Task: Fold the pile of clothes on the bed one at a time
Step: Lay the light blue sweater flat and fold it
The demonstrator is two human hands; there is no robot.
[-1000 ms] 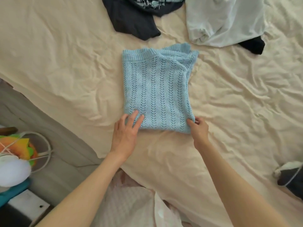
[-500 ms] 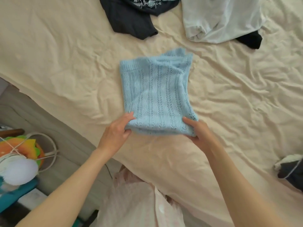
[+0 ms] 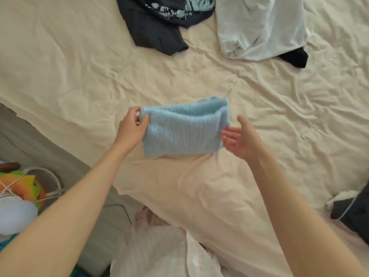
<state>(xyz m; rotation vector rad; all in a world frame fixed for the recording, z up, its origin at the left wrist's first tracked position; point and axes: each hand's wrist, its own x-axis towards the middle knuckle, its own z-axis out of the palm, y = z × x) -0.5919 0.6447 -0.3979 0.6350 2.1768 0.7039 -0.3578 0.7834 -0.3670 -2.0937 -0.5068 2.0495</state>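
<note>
1. Knit [image 3: 183,132], pale blue and already folded small, is held up off the bed [image 3: 79,72], just above the sheet near its close edge.
2. Left hand [image 3: 130,129] pinches the knit's left top corner between thumb and curled fingers [image 3: 145,119]; it carries the weight.
3. Right hand [image 3: 238,139] is at the right edge with palm up and fingers [image 3: 226,134] spread and relaxed; they seem to touch the cloth's edge, but I cannot tell whether they support it. No grip shows there.
4. Step in hand, as I judge it: finishing this one piece, either a last fold in half or setting it aside.
5. To do it well: slide the right palm under the loose layers at the right edge so they do not fan open, keep the left pinch firm, lower the piece flat onto bare sheet, then press the edges square before letting go. The open knit looks soft and stretchy, so tugging could skew it.
6. Count, working outward: one blue knit in the hands; at the bed's far edge one dark garment [image 3: 157,35] with a printed piece partly over it, one white garment [image 3: 259,29], and one black scrap [image 3: 295,57] peeking from beneath the white.
7. One more dark piece [image 3: 351,214] with white trim lies at the right edge; whether folded I cannot tell.
8. Off the bed, lower left, sits one bright orange-and-green thing [image 3: 20,186].
</note>
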